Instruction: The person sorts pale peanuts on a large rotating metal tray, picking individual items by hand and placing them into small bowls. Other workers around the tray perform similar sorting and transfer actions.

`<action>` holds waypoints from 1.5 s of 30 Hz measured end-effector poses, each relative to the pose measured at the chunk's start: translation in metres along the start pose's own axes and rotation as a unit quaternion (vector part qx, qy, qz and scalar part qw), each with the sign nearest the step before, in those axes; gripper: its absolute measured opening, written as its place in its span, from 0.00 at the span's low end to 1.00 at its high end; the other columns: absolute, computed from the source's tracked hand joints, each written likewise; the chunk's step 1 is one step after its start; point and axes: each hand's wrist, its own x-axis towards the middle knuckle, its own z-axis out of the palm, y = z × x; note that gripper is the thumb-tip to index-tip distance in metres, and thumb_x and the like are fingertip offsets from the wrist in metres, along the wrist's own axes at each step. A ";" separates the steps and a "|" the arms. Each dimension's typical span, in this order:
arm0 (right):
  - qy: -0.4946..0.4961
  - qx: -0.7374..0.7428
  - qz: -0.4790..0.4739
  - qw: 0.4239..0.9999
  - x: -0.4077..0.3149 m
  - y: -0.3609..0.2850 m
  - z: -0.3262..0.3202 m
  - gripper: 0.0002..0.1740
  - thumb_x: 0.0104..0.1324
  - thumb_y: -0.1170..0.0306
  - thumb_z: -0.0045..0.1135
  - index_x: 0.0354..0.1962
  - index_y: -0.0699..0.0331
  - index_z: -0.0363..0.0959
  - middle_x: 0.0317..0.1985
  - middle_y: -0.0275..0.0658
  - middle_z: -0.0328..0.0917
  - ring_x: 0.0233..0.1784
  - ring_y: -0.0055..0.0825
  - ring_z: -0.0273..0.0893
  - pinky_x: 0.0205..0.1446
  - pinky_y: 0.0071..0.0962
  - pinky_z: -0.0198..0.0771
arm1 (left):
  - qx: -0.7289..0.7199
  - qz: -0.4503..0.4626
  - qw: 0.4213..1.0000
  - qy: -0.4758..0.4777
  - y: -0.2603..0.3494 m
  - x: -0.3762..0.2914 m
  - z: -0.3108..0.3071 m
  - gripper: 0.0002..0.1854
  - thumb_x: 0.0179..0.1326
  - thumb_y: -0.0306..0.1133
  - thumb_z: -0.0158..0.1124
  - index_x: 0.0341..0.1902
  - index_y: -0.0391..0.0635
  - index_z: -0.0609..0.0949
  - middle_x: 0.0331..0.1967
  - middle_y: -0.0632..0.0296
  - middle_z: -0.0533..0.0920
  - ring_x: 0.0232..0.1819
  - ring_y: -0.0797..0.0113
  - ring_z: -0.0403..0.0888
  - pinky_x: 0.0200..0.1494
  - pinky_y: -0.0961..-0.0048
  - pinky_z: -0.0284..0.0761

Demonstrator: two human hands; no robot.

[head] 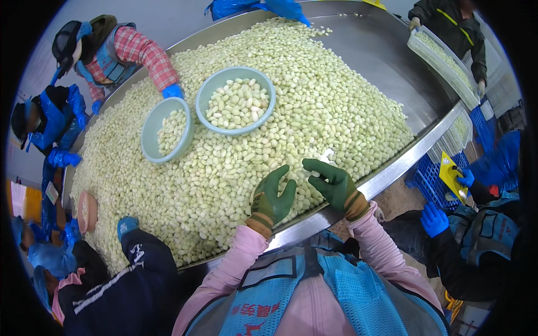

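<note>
A large heap of pale green oval pieces, like peeled fruits or beans, covers much of a metal table. My left hand, in a green glove with a brown cuff, hovers over the heap's near edge, fingers curved apart and nothing seen in it. To its right my right hand, gloved alike, has its thumb and fingers near each other by a pale piece; whether it grips the piece is unclear. A round light blue basin with larger pieces rests on the heap, and a second blue basin tilts beside it.
The table's raised metal rim runs beneath my forearms. Co-workers stand around; one gloved hand touches the tilted basin. A pink basin lies far left. At the upper right a person holds a white crate; a yellow scoop-like tool is at right.
</note>
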 end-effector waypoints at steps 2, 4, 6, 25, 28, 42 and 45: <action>0.015 0.015 -0.007 1.000 -0.005 -0.005 0.003 0.23 0.72 0.74 0.63 0.64 0.62 0.77 0.55 0.33 0.85 0.52 0.15 0.77 0.55 0.23 0.75 | -0.114 -0.015 0.993 -0.019 0.007 -0.001 0.008 0.27 0.71 0.41 0.63 0.69 0.41 0.76 0.64 0.45 0.81 0.66 0.52 0.78 0.69 0.59 0.71; 0.058 -0.016 -0.018 0.998 -0.009 -0.005 0.010 0.22 0.70 0.71 0.65 0.61 0.60 0.80 0.46 0.37 0.87 0.43 0.20 0.78 0.48 0.25 0.75 | -0.187 -0.023 0.981 -0.045 0.022 -0.005 0.005 0.26 0.74 0.38 0.60 0.70 0.39 0.75 0.64 0.47 0.80 0.67 0.57 0.77 0.69 0.63 0.72; 0.078 -0.065 -0.043 0.994 -0.012 -0.008 0.012 0.20 0.67 0.69 0.68 0.57 0.60 0.82 0.39 0.40 0.86 0.37 0.24 0.79 0.43 0.28 0.75 | -0.237 -0.029 0.968 -0.070 0.027 -0.006 0.002 0.24 0.76 0.36 0.58 0.71 0.38 0.75 0.64 0.49 0.81 0.67 0.62 0.78 0.68 0.67 0.73; 0.134 -0.348 -0.077 0.925 -0.014 0.011 0.034 0.37 0.57 0.65 0.67 0.65 0.59 0.70 0.32 0.44 0.86 0.38 0.48 0.85 0.55 0.46 0.77 | -0.108 -0.036 0.984 -0.140 0.040 0.005 -0.001 0.22 0.73 0.48 0.61 0.53 0.42 0.87 0.39 0.53 0.91 0.40 0.64 0.89 0.46 0.66 0.81; 0.097 -0.363 -0.007 0.927 -0.012 0.008 0.036 0.40 0.56 0.66 0.69 0.68 0.60 0.70 0.36 0.52 0.85 0.40 0.51 0.84 0.47 0.45 0.78 | -0.057 0.024 0.989 -0.137 0.031 0.007 -0.001 0.20 0.74 0.45 0.61 0.53 0.40 0.87 0.40 0.57 0.90 0.41 0.69 0.87 0.46 0.70 0.80; 0.004 -0.373 0.045 0.927 -0.025 -0.007 0.036 0.38 0.69 0.47 0.55 0.70 0.58 0.67 0.51 0.56 0.84 0.55 0.55 0.80 0.63 0.49 0.71 | -0.228 -0.067 0.971 -0.018 0.011 0.025 -0.034 0.19 0.72 0.41 0.67 0.50 0.34 0.86 0.41 0.59 0.89 0.44 0.70 0.85 0.49 0.73 0.79; 0.008 -0.395 0.030 0.918 -0.028 0.002 0.030 0.36 0.69 0.47 0.54 0.68 0.59 0.68 0.49 0.55 0.84 0.53 0.56 0.80 0.63 0.48 0.70 | -0.203 -0.082 0.976 0.006 0.004 0.033 -0.039 0.19 0.72 0.41 0.67 0.50 0.34 0.86 0.42 0.58 0.89 0.45 0.69 0.85 0.50 0.72 0.79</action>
